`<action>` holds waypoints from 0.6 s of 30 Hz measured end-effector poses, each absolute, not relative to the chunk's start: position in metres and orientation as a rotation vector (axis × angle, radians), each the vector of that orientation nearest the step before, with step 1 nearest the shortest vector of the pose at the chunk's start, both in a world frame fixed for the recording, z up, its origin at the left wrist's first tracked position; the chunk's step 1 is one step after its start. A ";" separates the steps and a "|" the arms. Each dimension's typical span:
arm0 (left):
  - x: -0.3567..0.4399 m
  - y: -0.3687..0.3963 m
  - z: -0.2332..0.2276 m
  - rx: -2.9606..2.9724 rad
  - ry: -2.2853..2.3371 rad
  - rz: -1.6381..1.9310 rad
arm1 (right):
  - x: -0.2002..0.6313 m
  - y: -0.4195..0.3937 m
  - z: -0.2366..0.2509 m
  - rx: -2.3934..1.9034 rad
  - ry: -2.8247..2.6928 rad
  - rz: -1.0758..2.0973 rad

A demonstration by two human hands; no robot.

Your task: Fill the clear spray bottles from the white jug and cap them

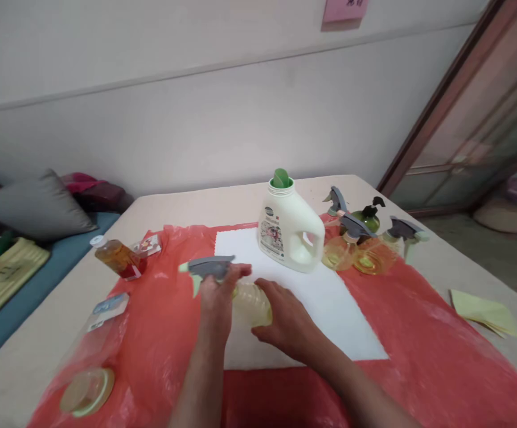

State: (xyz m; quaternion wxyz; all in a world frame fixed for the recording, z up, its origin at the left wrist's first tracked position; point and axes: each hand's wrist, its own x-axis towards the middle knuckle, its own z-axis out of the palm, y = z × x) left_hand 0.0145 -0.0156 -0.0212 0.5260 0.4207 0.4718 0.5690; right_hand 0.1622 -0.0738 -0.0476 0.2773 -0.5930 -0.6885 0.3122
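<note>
Red plastic sheet point(164, 333), left hand point(218, 294) curled round neck of sideways spray bottle point(250, 302), right hand point(285, 318) gripping its base

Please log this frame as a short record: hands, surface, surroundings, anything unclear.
left hand: around the neck below a grey plastic trigger sprayer head
right hand: around a yellowish see-through ribbed bottle, lying sideways in line with the head
surface: white rectangular sheet on red plastic sheeting
beyond hands: pale green plastic jug with handle, upright
right: yellowish clear spray bottles with grey triggers
left: amber bottle with white cap
unclear: the head-to-bottle join, behind left fingers
</note>
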 end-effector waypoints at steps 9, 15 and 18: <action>-0.070 0.016 -0.001 0.327 1.083 2.129 | 0.188 -0.068 -0.066 -1.851 -1.383 0.741; -0.070 0.012 -0.001 0.406 1.071 2.054 | 0.155 -0.066 -0.081 -1.508 -1.437 1.026; -0.062 0.011 -0.002 0.379 1.068 2.017 | 0.135 -0.070 -0.090 -1.459 -1.525 1.064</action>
